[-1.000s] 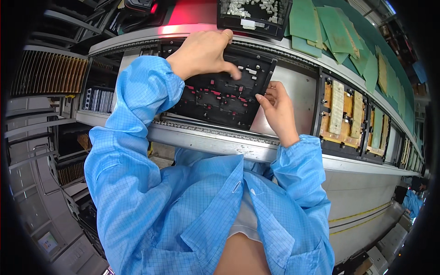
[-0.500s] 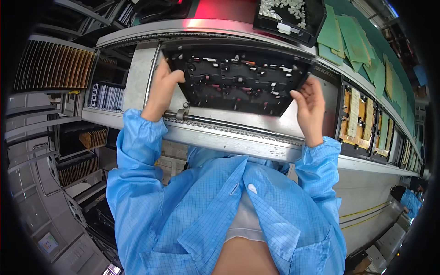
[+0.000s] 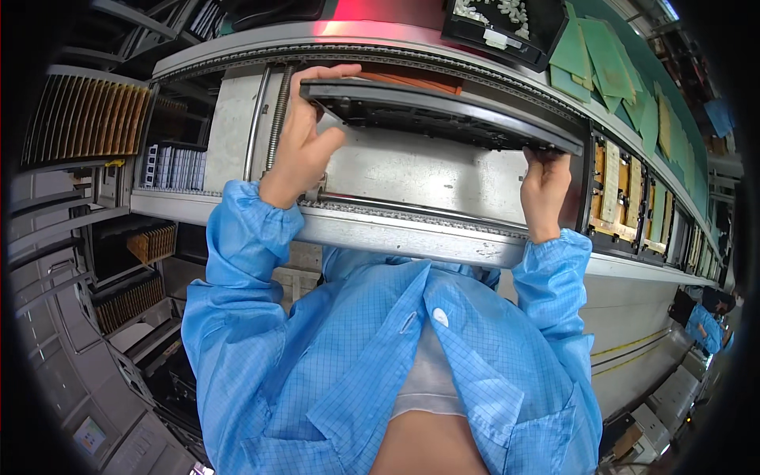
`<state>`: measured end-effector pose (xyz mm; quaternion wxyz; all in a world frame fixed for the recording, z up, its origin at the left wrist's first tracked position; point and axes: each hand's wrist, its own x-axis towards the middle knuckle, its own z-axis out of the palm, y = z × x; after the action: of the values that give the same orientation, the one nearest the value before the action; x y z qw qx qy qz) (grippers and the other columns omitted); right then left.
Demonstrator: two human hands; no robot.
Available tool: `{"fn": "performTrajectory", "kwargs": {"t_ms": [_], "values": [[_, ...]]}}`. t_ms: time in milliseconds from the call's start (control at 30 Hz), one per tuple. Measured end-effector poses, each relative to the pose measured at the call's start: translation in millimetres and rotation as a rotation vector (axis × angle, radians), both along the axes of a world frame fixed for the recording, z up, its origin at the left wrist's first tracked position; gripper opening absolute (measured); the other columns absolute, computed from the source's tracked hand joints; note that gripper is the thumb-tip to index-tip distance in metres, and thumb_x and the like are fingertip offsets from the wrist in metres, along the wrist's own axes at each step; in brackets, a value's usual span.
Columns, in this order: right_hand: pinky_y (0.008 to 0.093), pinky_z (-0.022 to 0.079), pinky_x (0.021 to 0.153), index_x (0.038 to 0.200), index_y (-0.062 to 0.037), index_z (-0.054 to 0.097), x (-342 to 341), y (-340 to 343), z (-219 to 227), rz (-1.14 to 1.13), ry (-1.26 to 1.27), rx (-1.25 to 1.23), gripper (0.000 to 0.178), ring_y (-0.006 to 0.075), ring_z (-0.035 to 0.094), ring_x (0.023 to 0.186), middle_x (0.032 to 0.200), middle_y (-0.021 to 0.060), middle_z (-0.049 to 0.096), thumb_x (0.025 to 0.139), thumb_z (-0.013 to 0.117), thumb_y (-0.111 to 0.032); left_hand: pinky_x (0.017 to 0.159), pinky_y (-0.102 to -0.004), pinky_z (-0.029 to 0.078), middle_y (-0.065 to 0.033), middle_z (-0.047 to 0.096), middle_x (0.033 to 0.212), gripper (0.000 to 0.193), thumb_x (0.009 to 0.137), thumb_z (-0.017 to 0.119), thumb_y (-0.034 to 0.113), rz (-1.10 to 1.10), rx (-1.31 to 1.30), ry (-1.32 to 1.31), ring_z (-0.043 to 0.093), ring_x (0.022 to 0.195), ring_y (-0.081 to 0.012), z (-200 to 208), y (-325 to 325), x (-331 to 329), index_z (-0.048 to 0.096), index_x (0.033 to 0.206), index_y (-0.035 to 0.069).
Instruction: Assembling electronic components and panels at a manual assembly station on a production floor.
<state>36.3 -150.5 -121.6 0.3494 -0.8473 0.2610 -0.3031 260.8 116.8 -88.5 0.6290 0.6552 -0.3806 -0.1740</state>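
Note:
A black rectangular carrier plate (image 3: pixel 443 112) is held up above the conveyor (image 3: pixel 443 178), tilted so that mostly its long edge shows. My left hand (image 3: pixel 305 150) grips its left end, fingers over the far corner and thumb on the near side. At the other end, my right hand (image 3: pixel 546 186) has its fingers closed under the right corner, partly hidden by the plate. Beyond the plate, part of an orange-brown flat piece (image 3: pixel 419 79) shows; what it belongs to is hidden.
A black bin (image 3: pixel 491 38) of small white parts stands on the far side, with green sheets (image 3: pixel 606 67) beside it. Carriers with brown boards (image 3: pixel 617 190) sit on the line at right. Racked boards (image 3: pixel 83 123) stand at left. A metal rail (image 3: pixel 412 237) runs before me.
The carrier plate has tipped from showing its slotted face to nearly edge-on. It has shifted right, and the orange-brown piece behind it has come into view.

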Motion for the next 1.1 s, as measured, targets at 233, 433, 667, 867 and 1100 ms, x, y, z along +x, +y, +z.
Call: {"fn": "performTrajectory", "kwargs": {"t_ms": [233,433,667,867,1100], "values": [[0.0295,0.051,0.091,0.139,0.0021,0.040,8.0,0.4,116.5,0.184,-0.286,0.199,0.050,0.0193,0.065,0.104,0.115,0.0170,0.068,0.093,0.059,0.008,0.083,-0.0299,0.046,-0.0078,0.058,0.103,0.043,0.082,0.055,0.012,0.212,0.144,-0.308,0.056,0.090,-0.0181,109.0,-7.6,41.1,0.048,0.121,-0.004],[0.0280,0.050,0.086,0.133,-0.0003,0.048,-4.9,-22.6,91.8,0.163,0.133,0.812,0.042,0.0170,0.066,0.096,0.108,0.0123,0.070,0.093,0.061,-0.002,0.062,-0.0375,0.052,-0.0188,0.060,0.085,0.055,0.076,0.061,0.032,0.012,0.681,0.217,0.063,0.076,-0.0296,72.4,-33.1,56.9,0.047,0.106,-0.011],[0.0255,0.047,0.054,0.128,-0.0023,0.048,11.8,-20.7,43.3,0.074,0.276,0.831,0.033,0.0124,0.064,0.067,0.085,0.0091,0.072,0.096,0.056,-0.002,0.080,-0.0392,0.050,-0.0278,0.062,0.098,0.060,0.076,0.057,0.032,-0.016,0.811,0.191,0.063,0.091,-0.0354,8.0,-45.4,59.4,0.048,0.108,-0.019],[0.0254,0.046,0.056,0.130,-0.0021,0.048,33.1,-30.4,24.9,0.069,0.245,0.838,0.035,0.0111,0.063,0.067,0.085,0.0075,0.072,0.096,0.057,-0.003,0.083,-0.0378,0.048,-0.0272,0.061,0.104,0.059,0.078,0.057,0.033,-0.037,0.887,0.188,0.061,0.099,-0.0329,5.7,-57.8,77.4,0.051,0.108,-0.017],[0.0232,0.044,0.064,0.132,-0.0047,0.051,34.3,-29.2,23.4,0.112,0.275,0.792,0.034,0.0073,0.058,0.071,0.087,0.0014,0.068,0.102,0.055,-0.021,0.079,-0.0389,0.050,-0.0258,0.064,0.099,0.059,0.083,0.056,0.030,0.000,0.811,0.387,0.065,0.088,-0.0325,9.1,-37.3,75.1,0.047,0.127,-0.008]]}}
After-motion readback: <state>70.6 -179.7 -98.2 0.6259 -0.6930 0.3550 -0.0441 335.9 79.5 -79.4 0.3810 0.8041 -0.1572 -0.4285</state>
